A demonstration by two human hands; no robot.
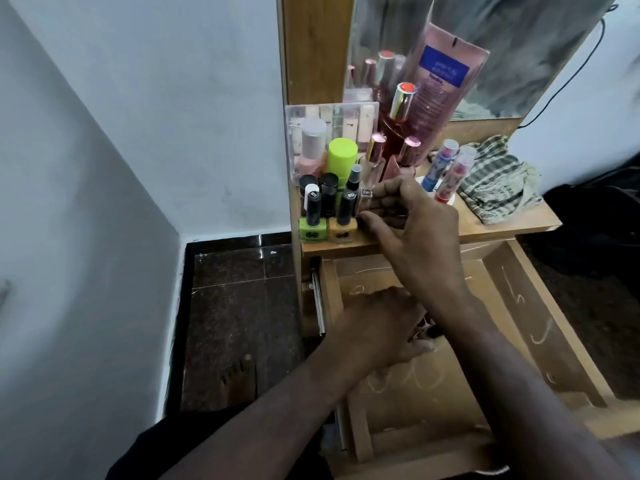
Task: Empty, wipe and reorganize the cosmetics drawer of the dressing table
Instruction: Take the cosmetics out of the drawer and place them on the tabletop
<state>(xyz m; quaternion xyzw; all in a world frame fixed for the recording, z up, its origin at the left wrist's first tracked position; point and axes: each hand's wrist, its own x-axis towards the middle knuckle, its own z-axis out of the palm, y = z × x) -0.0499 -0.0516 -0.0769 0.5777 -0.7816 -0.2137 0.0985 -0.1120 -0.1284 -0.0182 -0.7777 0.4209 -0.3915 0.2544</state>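
The wooden drawer (540,306) is pulled open below the dressing table top (502,226), and its bare bottom shows pale scribble marks. My left hand (381,327) reaches into the drawer with its fingers curled round small dark and red items (426,330), which are mostly hidden. My right hand (412,216) is up at the table top's front edge. It pinches a small clear nail polish bottle (365,197) with a black cap, right beside the orange nail polish (343,227) and the green nail polish (313,229).
A clear acrylic organizer (367,114) and several bottles crowd the table top's left end. A lime-capped bottle (343,155), a pink lotion tube (441,81) and lip balms (446,161) stand before the mirror (519,46). A checked cloth (498,181) lies at right. My foot (239,375) is on the dark floor.
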